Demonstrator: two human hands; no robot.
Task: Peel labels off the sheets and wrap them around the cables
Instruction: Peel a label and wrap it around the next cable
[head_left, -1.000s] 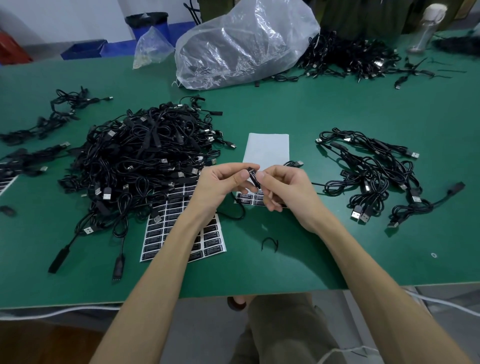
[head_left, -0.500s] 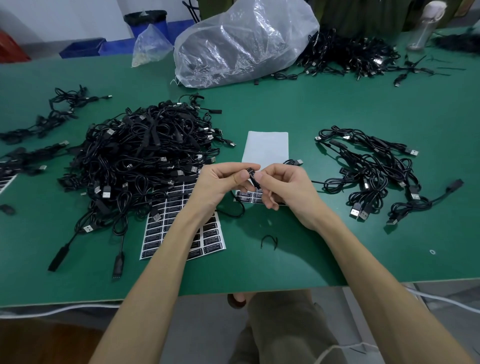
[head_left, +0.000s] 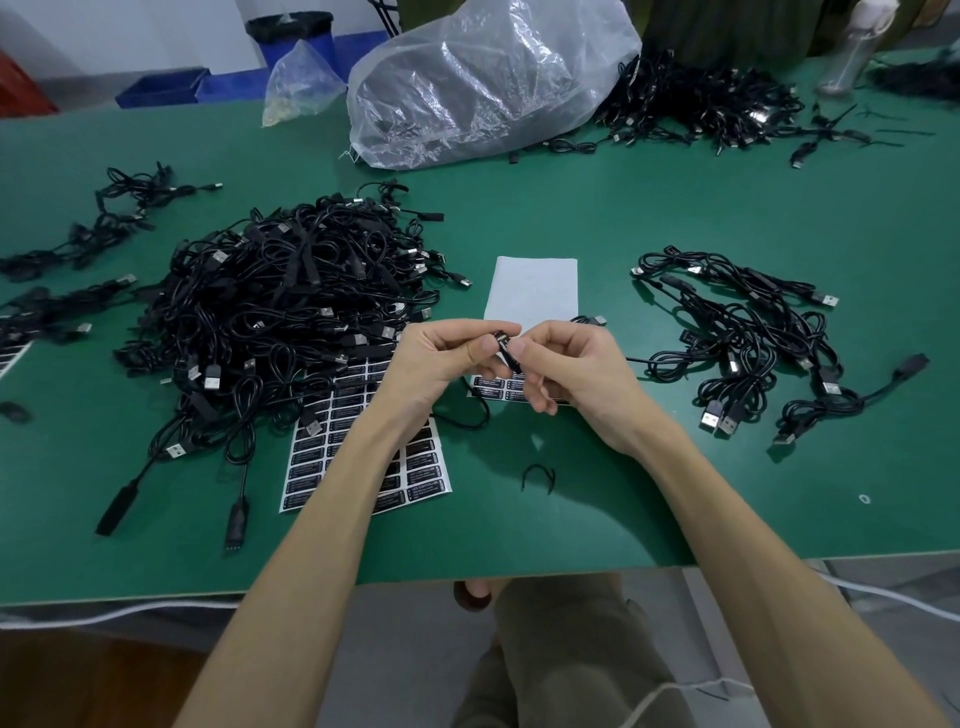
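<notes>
- Left hand (head_left: 441, 364) and right hand (head_left: 576, 379) raised together just above the green table (head_left: 675, 208), fingertips meeting in the middle.
- Both curled in a pinch on one thin black cable (head_left: 511, 358): left thumb and forefinger at its upper end, right thumb and fingers just below.
- Black label (head_left: 501, 340) on the cable right at the pinch; impossible to tell how far round it is wrapped.
- Below the hands, a mostly bare white backing sheet (head_left: 532, 286), with a strip of black labels left at its near edge.
- Fuller label sheet (head_left: 317, 462) flat on the table under the left forearm, far edge tucked beneath the large heap of black USB cables (head_left: 280, 306).
- Smaller bunch of cables (head_left: 743, 338) to the right, well apart from the heap.
- Small black wire loop (head_left: 538, 475) on the table between the forearms.
- At the far side, a big clear plastic bag (head_left: 483, 78), with another cable pile (head_left: 691, 104) beside it.
</notes>
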